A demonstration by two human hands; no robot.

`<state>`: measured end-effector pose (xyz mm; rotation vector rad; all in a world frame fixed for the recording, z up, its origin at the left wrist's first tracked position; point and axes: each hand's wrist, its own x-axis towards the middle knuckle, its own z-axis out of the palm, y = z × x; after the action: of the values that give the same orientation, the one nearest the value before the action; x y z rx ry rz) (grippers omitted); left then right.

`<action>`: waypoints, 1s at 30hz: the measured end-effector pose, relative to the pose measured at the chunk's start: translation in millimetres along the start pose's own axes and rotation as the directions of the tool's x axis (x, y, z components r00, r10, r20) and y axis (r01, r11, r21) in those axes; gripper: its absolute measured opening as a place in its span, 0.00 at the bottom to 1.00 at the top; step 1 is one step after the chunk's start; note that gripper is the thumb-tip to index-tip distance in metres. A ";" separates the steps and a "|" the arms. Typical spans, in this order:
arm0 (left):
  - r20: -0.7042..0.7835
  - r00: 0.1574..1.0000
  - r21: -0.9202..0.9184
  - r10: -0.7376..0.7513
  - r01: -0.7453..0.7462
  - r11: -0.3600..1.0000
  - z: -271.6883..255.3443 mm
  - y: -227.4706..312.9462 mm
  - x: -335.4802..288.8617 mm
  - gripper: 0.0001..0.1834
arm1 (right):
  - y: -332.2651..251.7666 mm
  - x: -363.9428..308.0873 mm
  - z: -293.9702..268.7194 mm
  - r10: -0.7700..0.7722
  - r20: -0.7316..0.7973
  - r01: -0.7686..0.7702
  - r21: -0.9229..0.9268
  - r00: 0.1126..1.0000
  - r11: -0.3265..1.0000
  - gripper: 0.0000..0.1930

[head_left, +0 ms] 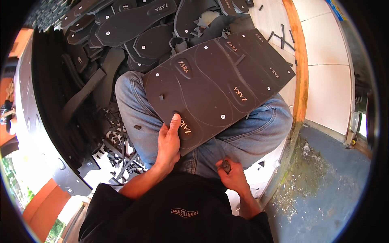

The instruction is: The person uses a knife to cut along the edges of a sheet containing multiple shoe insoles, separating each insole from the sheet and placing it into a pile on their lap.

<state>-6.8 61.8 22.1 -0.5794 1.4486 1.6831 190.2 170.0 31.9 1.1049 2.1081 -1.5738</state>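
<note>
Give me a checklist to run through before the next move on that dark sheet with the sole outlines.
1. Left hand grips the dark sheet at its near edge, thumb on top: ok.
2. Sheet rests on the lap, on the jeans: ok.
3. Right hand holds a small dark tool: ok; its tip: cannot tell.
4. Tool touching the sheet: not ok, it sits apart, below the edge.
5. Sole outlines visible on the sheet: ok.
6. Pile of cut soles lies apart from the sheet: ok.
</note>
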 end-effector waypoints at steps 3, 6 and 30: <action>0.007 1.000 -0.044 0.013 -0.013 0.999 -2.7 0.2 -0.7 0.24 | -2.5 -0.3 2.0 0.016 0.025 -0.016 -0.009 1.000 1.000 0.06; 0.011 1.000 -0.074 0.021 -0.020 0.997 -1.6 1.2 -2.2 0.25 | -4.7 0.1 3.3 0.004 0.000 -0.004 -0.025 1.000 1.000 0.06; 0.024 0.999 0.093 0.022 -0.024 0.995 -20.0 -10.0 7.6 0.23 | -29.8 53.3 18.9 -0.026 -0.024 0.020 -0.224 0.999 0.974 0.07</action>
<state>-6.2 44.8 5.7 -0.4919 1.5135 1.6254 129.5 171.0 12.0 1.0324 2.2564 -1.2966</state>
